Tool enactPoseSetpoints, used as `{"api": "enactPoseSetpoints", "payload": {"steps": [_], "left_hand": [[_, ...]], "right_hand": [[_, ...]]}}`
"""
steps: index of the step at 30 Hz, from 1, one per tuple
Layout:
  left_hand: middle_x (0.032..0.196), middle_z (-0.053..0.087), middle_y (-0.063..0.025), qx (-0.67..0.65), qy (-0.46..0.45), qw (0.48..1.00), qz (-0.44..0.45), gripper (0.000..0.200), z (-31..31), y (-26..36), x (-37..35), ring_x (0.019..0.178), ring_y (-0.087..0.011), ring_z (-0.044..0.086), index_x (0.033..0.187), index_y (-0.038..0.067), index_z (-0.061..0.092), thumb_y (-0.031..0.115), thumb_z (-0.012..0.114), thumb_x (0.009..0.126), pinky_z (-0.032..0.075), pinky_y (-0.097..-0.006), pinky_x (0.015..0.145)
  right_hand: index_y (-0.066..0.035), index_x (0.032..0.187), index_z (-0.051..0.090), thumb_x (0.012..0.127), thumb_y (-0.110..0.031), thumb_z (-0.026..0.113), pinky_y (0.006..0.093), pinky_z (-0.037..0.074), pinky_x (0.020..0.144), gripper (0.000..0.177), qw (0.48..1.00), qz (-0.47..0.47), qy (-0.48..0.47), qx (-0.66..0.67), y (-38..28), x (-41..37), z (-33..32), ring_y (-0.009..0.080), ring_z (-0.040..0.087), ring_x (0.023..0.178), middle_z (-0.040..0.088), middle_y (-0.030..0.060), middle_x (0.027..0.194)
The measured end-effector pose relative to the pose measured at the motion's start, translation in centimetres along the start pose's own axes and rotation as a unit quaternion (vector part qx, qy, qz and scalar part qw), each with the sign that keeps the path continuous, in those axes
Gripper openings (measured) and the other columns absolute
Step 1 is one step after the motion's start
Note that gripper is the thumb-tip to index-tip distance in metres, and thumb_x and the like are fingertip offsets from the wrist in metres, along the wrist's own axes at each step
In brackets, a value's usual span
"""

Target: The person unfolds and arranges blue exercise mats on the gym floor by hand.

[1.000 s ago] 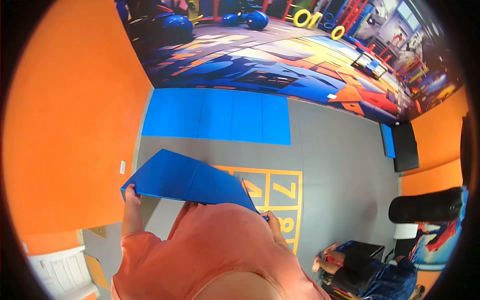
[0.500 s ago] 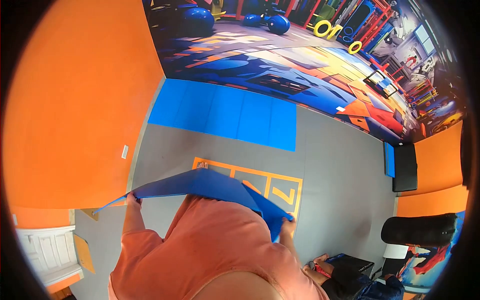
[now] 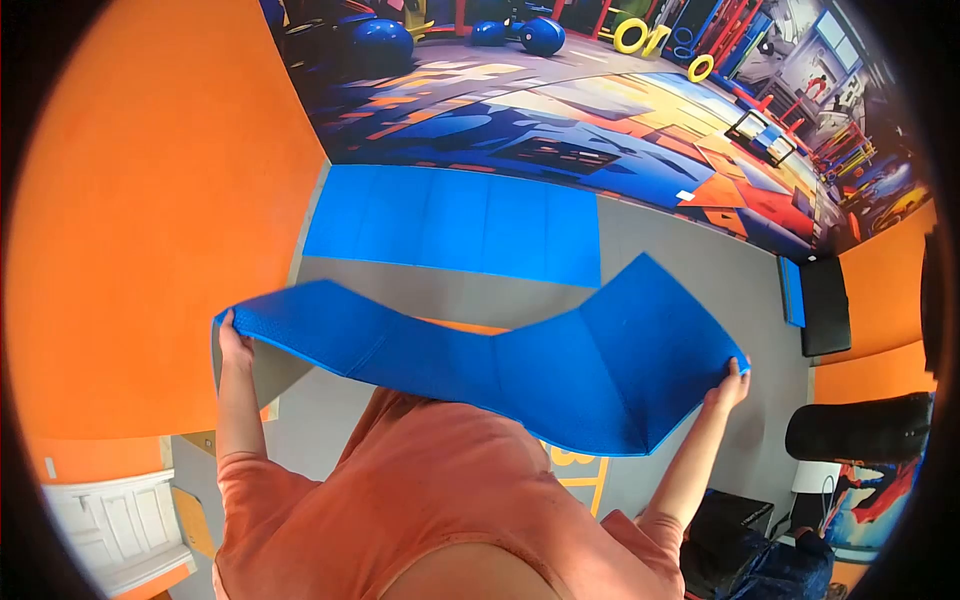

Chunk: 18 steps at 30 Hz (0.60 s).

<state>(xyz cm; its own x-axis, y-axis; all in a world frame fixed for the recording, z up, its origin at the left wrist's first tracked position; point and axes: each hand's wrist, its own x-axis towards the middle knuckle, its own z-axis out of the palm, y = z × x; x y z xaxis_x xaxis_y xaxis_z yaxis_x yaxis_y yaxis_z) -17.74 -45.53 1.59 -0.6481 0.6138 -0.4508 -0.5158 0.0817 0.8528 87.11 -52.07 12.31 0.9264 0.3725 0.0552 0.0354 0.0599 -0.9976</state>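
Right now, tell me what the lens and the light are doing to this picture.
Head view: wide-lens distortion bows the orange wall and wall mural, with black rounding off the corners; head view: soft, faint shadows on the gray floor; head view: the held blue folding mat looks darker near its right-hand fold, its creases still readable.

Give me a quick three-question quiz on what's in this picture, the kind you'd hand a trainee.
1. True or false: the left hand and right hand grip opposite ends of the held mat.

2. Where is the second blue mat?
A) Hanging on a wall
B) Spread on the floor beside the mural
C) Draped over the person's shoulder

3. Fill in the blank: the plain wall at the picture's left is coloured ____.

Key: 1 true; 2 B; 3 orange
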Motion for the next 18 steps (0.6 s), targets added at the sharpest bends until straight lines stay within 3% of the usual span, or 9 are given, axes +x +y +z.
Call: {"api": "enactPoseSetpoints", "payload": {"steps": [1, 3, 4, 5, 7, 8, 12, 16, 18], "left_hand": [[0.115, 0.070, -0.0041, 0.005, -0.001, 1.000, 0.000, 0.031, 1.3, 1.3, -0.4, 0.100, -0.0215, 0.068, 0.121, 0.012, 0.062, 0.034, 0.057, 0.100, 0.055, -0.0364, 0.090], [0.136, 0.061, -0.0118, -0.031, -0.090, 0.994, -0.050, 0.048, 4.5, 3.9, -2.7, 0.121, -0.0273, 0.060, 0.137, 0.007, 0.055, 0.037, 0.056, 0.100, 0.047, -0.0432, 0.105], [0.148, 0.051, -0.0160, -0.020, -0.115, 0.992, -0.047, 0.059, 5.9, 5.0, -3.5, 0.134, -0.0296, 0.050, 0.146, 0.004, 0.047, 0.038, 0.056, 0.099, 0.037, -0.0444, 0.114], [0.148, 0.051, -0.0160, -0.021, -0.115, 0.992, -0.048, 0.059, 6.9, 5.6, -3.3, 0.134, -0.0296, 0.050, 0.146, 0.004, 0.047, 0.038, 0.056, 0.099, 0.037, -0.0444, 0.114], [0.148, 0.051, -0.0151, 0.096, -0.093, 0.986, 0.096, 0.059, 8.7, 7.0, -3.1, 0.136, -0.0283, 0.047, 0.145, 0.005, 0.048, 0.038, 0.059, 0.097, 0.032, -0.0428, 0.117], [0.148, 0.050, -0.0129, 0.088, -0.096, 0.987, 0.098, 0.059, 9.5, 7.9, -3.4, 0.139, -0.0269, 0.043, 0.143, 0.006, 0.050, 0.037, 0.061, 0.095, 0.027, -0.0419, 0.119], [0.144, 0.054, -0.0104, 0.158, -0.078, 0.969, 0.174, 0.056, 11.6, 11.5, -3.8, 0.137, -0.0254, 0.044, 0.140, 0.009, 0.053, 0.039, 0.063, 0.094, 0.028, -0.0416, 0.117], [0.141, 0.056, -0.0101, 0.178, -0.107, 0.960, 0.187, 0.054, 7.6, 12.0, 1.9, 0.135, -0.0247, 0.045, 0.139, 0.009, 0.055, 0.038, 0.064, 0.094, 0.028, -0.0412, 0.116], [0.120, 0.066, -0.0048, 0.212, -0.068, 0.952, 0.211, 0.043, 3.6, 9.9, 5.8, 0.112, -0.0184, 0.061, 0.129, 0.009, 0.061, 0.036, 0.065, 0.095, 0.047, -0.0340, 0.095]], "right_hand": [[-0.002, 0.138, 0.058, 0.093, -0.002, 0.066, 0.0344, 0.046, 0.102, 0.046, 1.000, 0.003, -0.005, 0.015, -0.9, 0.0, -0.6, 0.0203, 0.061, 0.111, 0.066, 0.0098, 0.125], [-0.002, 0.139, 0.057, 0.094, -0.004, 0.066, 0.0357, 0.044, 0.104, 0.046, 0.999, 0.002, 0.008, 0.035, -2.1, -0.6, -1.8, 0.0212, 0.060, 0.115, 0.064, 0.0107, 0.129], [-0.002, 0.141, 0.056, 0.095, -0.005, 0.065, 0.0370, 0.042, 0.107, 0.047, 0.998, -0.003, 0.017, 0.058, -2.9, -1.0, -2.2, 0.0220, 0.058, 0.119, 0.062, 0.0116, 0.132], [-0.002, 0.141, 0.056, 0.095, -0.005, 0.065, 0.0370, 0.042, 0.107, 0.047, 0.998, -0.004, 0.017, 0.057, -4.0, -1.7, -2.4, 0.0220, 0.058, 0.119, 0.062, 0.0116, 0.132], [-0.003, 0.143, 0.053, 0.095, -0.009, 0.067, 0.0390, 0.040, 0.110, 0.051, 0.994, 0.004, 0.029, 0.109, -5.9, -3.4, -2.7, 0.0233, 0.055, 0.124, 0.059, 0.0129, 0.137], [-0.003, 0.146, 0.050, 0.095, -0.012, 0.068, 0.0409, 0.042, 0.110, 0.055, 0.991, -0.006, 0.017, 0.130, -6.1, -3.4, -3.3, 0.0251, 0.055, 0.126, 0.059, 0.0132, 0.138], [-0.007, 0.147, 0.048, 0.096, -0.013, 0.066, 0.0453, 0.042, 0.109, 0.055, 0.982, 0.001, 0.021, 0.188, -10.4, -6.8, -2.1, 0.0292, 0.052, 0.128, 0.054, 0.0153, 0.143], [-0.007, 0.147, 0.048, 0.096, -0.015, 0.066, 0.0462, 0.043, 0.108, 0.055, 0.976, 0.009, 0.016, 0.218, -12.2, -8.7, -1.3, 0.0292, 0.053, 0.128, 0.053, 0.0142, 0.143], [-0.009, 0.147, 0.047, 0.096, -0.016, 0.066, 0.0480, 0.044, 0.108, 0.056, 0.973, 0.013, -0.005, 0.232, -12.3, -9.3, -1.2, 0.0293, 0.053, 0.127, 0.054, 0.0136, 0.143]]}}
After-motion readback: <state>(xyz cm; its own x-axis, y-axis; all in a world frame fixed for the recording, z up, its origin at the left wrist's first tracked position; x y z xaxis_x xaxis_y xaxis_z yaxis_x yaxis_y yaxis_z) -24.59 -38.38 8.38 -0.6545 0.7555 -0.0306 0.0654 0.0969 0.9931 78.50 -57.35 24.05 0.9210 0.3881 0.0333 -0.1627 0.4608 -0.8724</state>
